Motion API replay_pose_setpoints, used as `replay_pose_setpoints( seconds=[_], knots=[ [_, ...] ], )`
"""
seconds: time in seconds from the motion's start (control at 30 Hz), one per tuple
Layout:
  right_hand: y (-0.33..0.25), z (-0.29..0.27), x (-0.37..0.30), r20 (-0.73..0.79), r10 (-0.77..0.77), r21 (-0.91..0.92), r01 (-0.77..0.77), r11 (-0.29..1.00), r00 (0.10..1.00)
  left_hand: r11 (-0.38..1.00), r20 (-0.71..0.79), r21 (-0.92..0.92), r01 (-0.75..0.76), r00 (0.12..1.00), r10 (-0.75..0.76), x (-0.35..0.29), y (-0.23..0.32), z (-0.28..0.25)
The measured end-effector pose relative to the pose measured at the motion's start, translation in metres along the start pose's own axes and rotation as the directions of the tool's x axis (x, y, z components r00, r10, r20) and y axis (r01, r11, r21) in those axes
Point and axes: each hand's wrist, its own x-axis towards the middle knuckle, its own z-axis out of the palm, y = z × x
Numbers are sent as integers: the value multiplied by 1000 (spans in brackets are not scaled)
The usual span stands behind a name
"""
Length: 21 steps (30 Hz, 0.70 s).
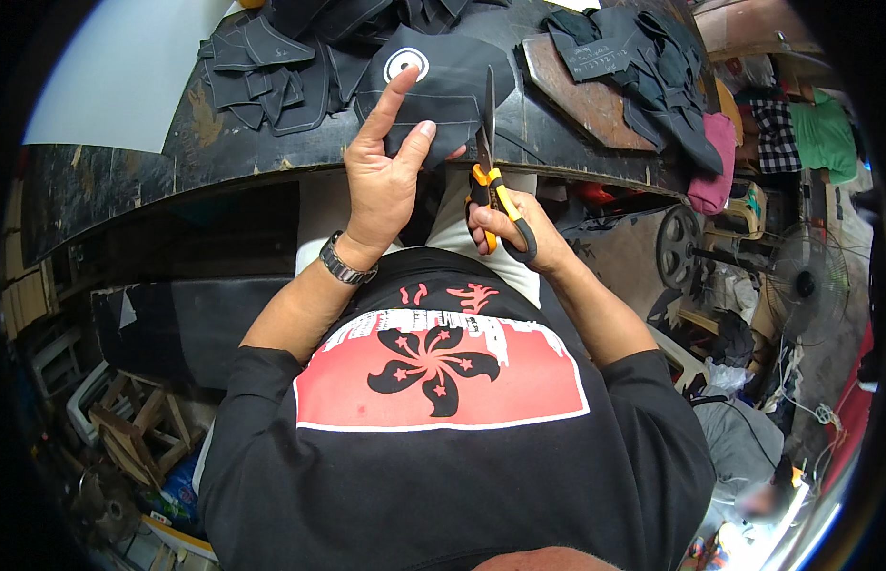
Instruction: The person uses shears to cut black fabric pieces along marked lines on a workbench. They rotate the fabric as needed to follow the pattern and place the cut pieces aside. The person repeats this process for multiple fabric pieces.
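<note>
My left hand (pixel 386 186) is at the table's near edge, with a dark-banded watch (pixel 346 260) on the wrist. Its index finger points up over a round white disc with a black ring (pixel 395 63). The thumb rests over the lower part of a black fabric piece (pixel 448 109) marked with pale lines, and a fingertip shows past it, so the hand pinches the piece. In my right hand (pixel 519 228) are scissors (pixel 487 186) with yellow, orange and black handles. Their blades point away from me at the fabric's right side; whether they touch it I cannot tell.
Stacks of cut black fabric pieces (pixel 272 76) lie on the dark table (pixel 177 181) at the far left. More black pieces (pixel 643 71) rest over a brown board (pixel 581 100) at the right. A pink cloth (pixel 714 162) hangs by the table's right end. Beyond stand a handwheel (pixel 677 246) and a fan (pixel 805 283).
</note>
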Motion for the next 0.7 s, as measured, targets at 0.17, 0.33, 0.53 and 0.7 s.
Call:
replay_pose_setpoints(
  seconds=[0.17, 0.33, 0.53, 0.7],
  knots=[
    [-1, 1, 1, -10, -28, -67, 27, 997, 1000, 999, -13, -35, 28, 1000, -29, 1, 2, -2],
    [0, 2, 2, -7, -3, -84, 2, 997, 1000, 1000, -27, -18, 24, 999, -25, 1, 3, -1],
    [3, 3, -1, 13, -8, -13, 8, 1000, 1000, 997, -11, -54, 59, 998, -60, 1, 2, -3],
    [5, 3, -2, 51, -58, 56, 55, 997, 997, 998, -21, -38, 47, 999, -48, 1, 1, -3]
  ],
)
